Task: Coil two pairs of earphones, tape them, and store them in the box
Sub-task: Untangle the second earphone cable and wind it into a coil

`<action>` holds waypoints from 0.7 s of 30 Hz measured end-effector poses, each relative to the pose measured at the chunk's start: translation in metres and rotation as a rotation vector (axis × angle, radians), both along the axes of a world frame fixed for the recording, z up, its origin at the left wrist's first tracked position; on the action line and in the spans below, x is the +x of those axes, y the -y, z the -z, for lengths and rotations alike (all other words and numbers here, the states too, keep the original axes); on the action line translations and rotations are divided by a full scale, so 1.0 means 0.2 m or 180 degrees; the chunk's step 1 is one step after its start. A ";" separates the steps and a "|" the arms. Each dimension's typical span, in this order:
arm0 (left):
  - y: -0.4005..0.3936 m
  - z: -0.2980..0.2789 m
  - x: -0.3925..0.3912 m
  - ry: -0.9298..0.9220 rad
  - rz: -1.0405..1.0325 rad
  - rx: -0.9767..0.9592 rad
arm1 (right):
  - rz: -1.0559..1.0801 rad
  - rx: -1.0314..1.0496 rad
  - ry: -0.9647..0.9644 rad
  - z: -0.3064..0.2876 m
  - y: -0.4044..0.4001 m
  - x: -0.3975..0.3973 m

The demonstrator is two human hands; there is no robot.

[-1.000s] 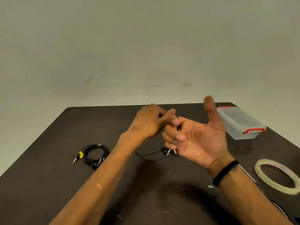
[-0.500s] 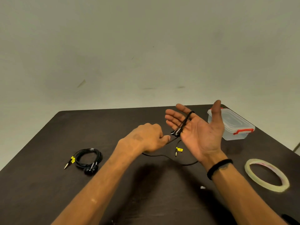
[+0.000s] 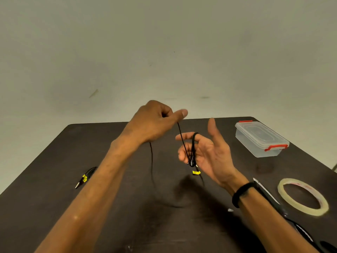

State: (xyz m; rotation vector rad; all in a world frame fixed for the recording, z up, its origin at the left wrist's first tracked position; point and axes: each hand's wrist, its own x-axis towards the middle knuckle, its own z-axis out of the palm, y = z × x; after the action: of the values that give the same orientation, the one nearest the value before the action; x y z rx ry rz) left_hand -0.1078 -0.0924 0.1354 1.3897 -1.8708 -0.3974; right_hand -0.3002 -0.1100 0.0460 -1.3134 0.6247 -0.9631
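Where the dark table [image 3: 54, 207] ends, a plain pale wall [image 3: 164, 42] rises.

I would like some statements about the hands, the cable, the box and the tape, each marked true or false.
1. The left hand pinches the black earphone cable. True.
2. The cable loops around fingers of the right hand. True.
3. The plastic box has its lid off. False: the lid is on.
4. The tape roll lies inside the box. False: it lies on the table, nearer than the box.
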 end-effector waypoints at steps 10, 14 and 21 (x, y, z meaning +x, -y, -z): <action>-0.02 -0.03 -0.04 -0.1054 0.0238 -0.0295 | -0.1216 0.0488 0.0237 0.01 -0.08 0.11; -0.06 -0.12 0.01 -0.0616 0.0855 0.0299 | -0.0260 0.1376 0.1287 0.06 -0.03 0.09; -0.21 -0.20 0.07 0.1175 0.1772 0.1498 | 0.1260 0.2139 0.2728 0.08 0.13 -0.06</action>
State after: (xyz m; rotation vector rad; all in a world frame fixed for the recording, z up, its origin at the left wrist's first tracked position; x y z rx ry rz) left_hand -0.0938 -0.0511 0.1747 1.2658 -2.5939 -0.9604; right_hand -0.3124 -0.1367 0.0290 -0.1217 0.4609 -1.3544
